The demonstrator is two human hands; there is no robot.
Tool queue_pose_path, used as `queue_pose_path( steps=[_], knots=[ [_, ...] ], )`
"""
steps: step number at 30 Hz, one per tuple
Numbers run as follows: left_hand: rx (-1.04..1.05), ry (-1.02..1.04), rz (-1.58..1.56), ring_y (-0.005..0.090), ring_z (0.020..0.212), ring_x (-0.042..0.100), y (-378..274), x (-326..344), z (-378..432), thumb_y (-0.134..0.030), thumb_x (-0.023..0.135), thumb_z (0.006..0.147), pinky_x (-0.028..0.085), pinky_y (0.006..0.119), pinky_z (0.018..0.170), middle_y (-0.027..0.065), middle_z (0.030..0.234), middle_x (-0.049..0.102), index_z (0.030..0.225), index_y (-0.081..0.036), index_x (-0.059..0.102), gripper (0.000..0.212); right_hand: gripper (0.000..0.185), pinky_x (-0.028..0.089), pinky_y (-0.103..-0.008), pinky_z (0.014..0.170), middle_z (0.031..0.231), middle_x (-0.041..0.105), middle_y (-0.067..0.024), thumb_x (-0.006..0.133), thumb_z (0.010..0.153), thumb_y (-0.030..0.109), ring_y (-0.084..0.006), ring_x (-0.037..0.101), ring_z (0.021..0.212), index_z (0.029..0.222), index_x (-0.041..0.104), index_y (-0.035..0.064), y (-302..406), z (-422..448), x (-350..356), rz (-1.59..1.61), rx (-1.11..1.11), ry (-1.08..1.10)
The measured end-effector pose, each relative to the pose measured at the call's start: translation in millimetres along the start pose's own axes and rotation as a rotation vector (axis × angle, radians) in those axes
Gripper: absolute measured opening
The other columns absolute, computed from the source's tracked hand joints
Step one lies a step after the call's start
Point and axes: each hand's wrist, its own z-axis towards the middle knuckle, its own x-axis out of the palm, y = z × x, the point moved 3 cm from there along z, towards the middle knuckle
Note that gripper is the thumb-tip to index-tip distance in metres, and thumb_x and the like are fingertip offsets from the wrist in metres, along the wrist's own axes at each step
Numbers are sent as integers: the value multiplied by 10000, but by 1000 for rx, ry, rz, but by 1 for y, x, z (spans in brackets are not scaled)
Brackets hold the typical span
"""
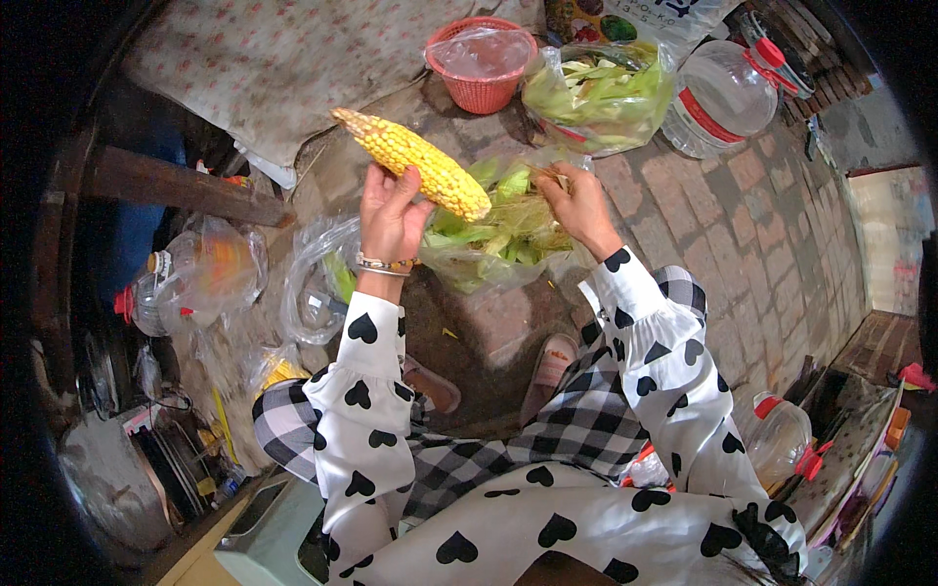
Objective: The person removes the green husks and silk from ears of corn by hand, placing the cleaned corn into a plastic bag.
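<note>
My left hand [390, 223] grips a husked ear of yellow corn [421, 165] from below, its pale, tapering tip pointing up and to the left. Brownish strands of corn silk [541, 176] are pinched in the fingers of my right hand [584, 207]. Below both hands lies a spread clear plastic bag holding green corn husks [506, 238] and tangled silk. To the left, another clear plastic bag [292, 293] stands with its mouth wide, a green husk piece at its edge. Yellow corn [278, 371] shows in a bag beside my left knee.
At the back stand a red plastic basket [480, 91] lined with clear film, a bag full of husks [601, 95] and a large clear water jug [722, 99]. Wrapped bottles [205, 267] sit at left under a wooden beam [190, 187]. Brick paving [718, 212] extends to the right.
</note>
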Motion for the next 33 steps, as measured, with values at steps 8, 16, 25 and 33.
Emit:
queue_pose_path(
  steps=[8,16,25,33],
  knots=[
    [167,-13,52,209,1029,492,-35,18,-5,-135,584,841,421,420,868,55,1098,492,1159,-84,392,375,132,448,-464,636,776,567,-266,533,743,20,-431,557,767,848,535,-61,-51,11,21,-437,22,67],
    [202,20,27,203,1035,487,-50,22,-6,-118,565,852,407,424,890,41,1114,490,1175,-94,392,367,288,472,-415,718,913,572,-224,605,724,89,-368,577,840,971,521,-32,-88,2,67,-530,-21,337],
    [71,71,-37,216,1063,479,-20,20,-3,-102,530,868,393,424,911,58,1147,490,1205,-81,382,369,688,454,-362,782,1060,572,-209,732,653,392,-311,571,940,1164,498,-6,-8,23,22,-467,109,729],
    [-10,44,-92,205,1051,478,1,24,8,-135,498,891,405,409,885,48,1130,497,1205,-96,393,334,773,466,-247,555,1151,507,-155,764,670,285,-105,548,687,1256,372,-31,37,8,22,685,104,599]
  ],
)
